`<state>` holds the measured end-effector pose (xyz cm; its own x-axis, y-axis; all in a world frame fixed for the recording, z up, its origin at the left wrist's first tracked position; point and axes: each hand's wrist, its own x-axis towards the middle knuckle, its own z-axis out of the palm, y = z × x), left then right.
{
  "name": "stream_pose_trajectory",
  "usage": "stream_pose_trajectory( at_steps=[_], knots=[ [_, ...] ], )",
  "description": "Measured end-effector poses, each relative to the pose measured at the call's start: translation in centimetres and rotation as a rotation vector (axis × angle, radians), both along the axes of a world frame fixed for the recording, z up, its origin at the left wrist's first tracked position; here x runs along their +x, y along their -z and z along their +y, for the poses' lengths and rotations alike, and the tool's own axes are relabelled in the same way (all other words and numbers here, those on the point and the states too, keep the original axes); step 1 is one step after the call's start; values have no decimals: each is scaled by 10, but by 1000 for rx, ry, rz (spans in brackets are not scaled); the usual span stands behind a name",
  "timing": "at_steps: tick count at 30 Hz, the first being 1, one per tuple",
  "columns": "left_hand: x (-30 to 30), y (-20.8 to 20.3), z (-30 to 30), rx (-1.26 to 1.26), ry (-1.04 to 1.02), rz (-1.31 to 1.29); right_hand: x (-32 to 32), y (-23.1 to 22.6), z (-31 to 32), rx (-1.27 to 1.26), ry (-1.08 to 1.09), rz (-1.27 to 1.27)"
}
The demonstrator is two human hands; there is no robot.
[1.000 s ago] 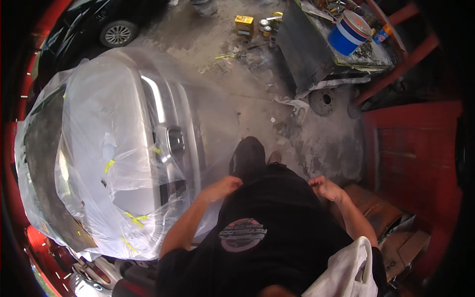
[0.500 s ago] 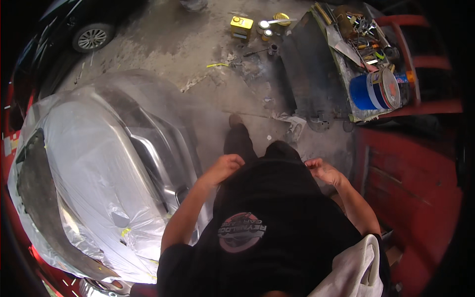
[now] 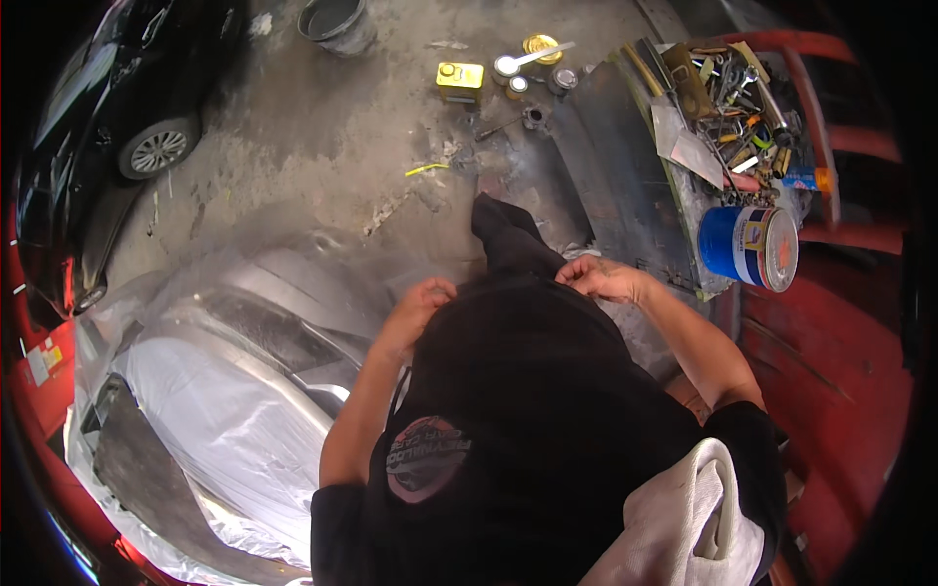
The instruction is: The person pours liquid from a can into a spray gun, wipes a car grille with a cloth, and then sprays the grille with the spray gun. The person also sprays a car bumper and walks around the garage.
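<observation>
At waist height, my left hand (image 3: 422, 305) has its fingers curled in at the left edge of my black T-shirt (image 3: 528, 391). On the other side, my right hand (image 3: 601, 279) pinches the shirt near its lower front. The cloth stretches between both hands. Over my right shoulder hangs a thick whitish cloth (image 3: 674, 513). One dark-trousered leg (image 3: 513, 239) shows beyond the shirt, stepping forward. Close to my left arm lies a car body part covered in clear plastic sheeting (image 3: 230, 381), with bare grey panels showing.
A black car (image 3: 107, 127) stands at far left, near a dark bucket (image 3: 337, 27). Ahead on the floor are a yellow can (image 3: 459, 80) and several open tins (image 3: 542, 49). On the right, a bench carries a blue pail (image 3: 735, 244) and loose hand tools (image 3: 738, 112). Red panels (image 3: 831, 371) stand beside it.
My view has turned and moved forward, so the bucket shows more fully. My right hand has come inward along the shirt; my left hand stays at its left side.
</observation>
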<state>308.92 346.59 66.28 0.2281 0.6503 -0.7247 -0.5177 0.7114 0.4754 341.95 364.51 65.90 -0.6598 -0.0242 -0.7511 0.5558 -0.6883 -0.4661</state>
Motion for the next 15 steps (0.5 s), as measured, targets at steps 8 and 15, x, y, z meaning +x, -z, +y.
stream_pose_trajectory(
  at_steps=[8,15],
  knots=[
    [-54,-4,96,122,20,142,-71,9,136,-133,-199,112],
    [-105,0,182,196,130,149,-103,-6,195,-44,-162,148]
  ],
)
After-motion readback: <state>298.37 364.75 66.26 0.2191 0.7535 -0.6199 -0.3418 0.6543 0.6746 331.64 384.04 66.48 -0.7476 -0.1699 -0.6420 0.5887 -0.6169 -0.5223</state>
